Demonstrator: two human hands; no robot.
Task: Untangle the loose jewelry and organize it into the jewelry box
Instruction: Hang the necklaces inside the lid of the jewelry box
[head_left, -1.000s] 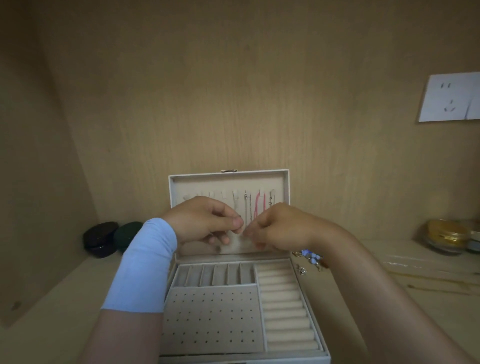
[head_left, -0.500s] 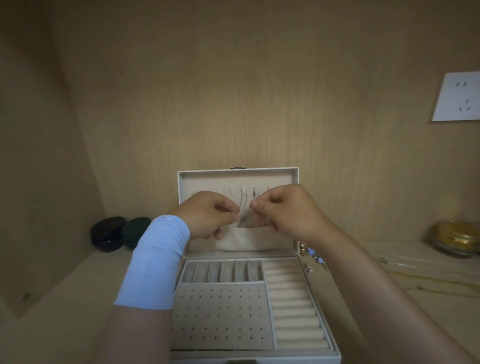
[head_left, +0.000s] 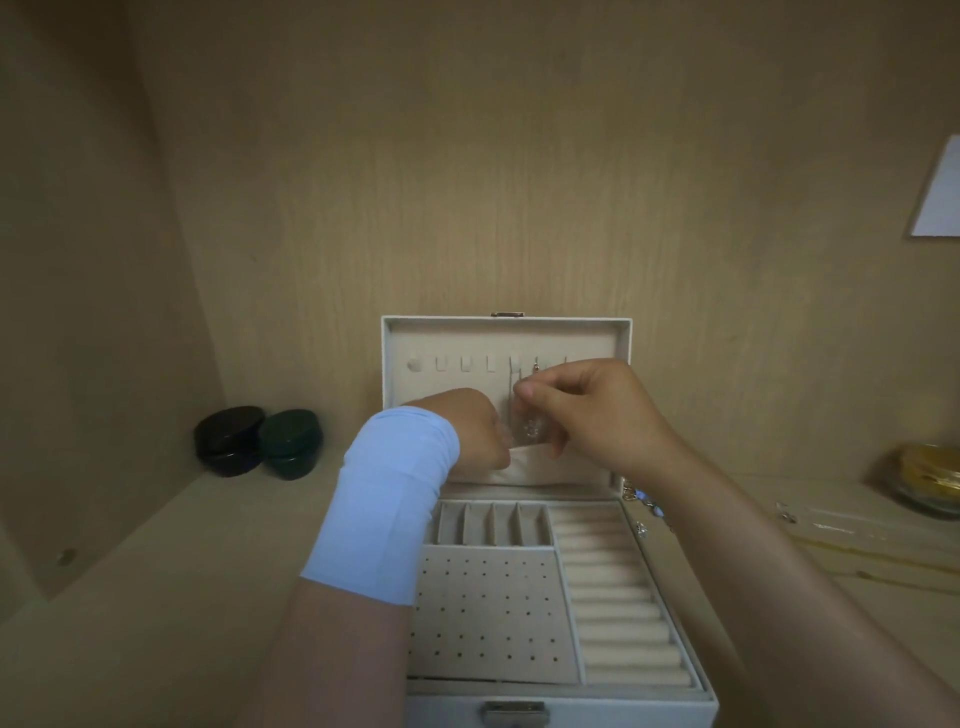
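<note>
where wood walls (head_left: 467, 182) meet, a shelf (head_left: 156, 597) holds the jewelry box (head_left: 623, 714).

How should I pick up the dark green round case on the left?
Probably by its rounded sides, front and back, coming down from above. The dark green case is low and round, and the black case crowds its left side.

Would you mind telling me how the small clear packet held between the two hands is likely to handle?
The clear packet, pinched between left hand and right hand, looks like thin film, so it is probably floppy and very light. Its sheen suggests it may be slippery. The tiny piece inside could slide about when tilted.
</note>
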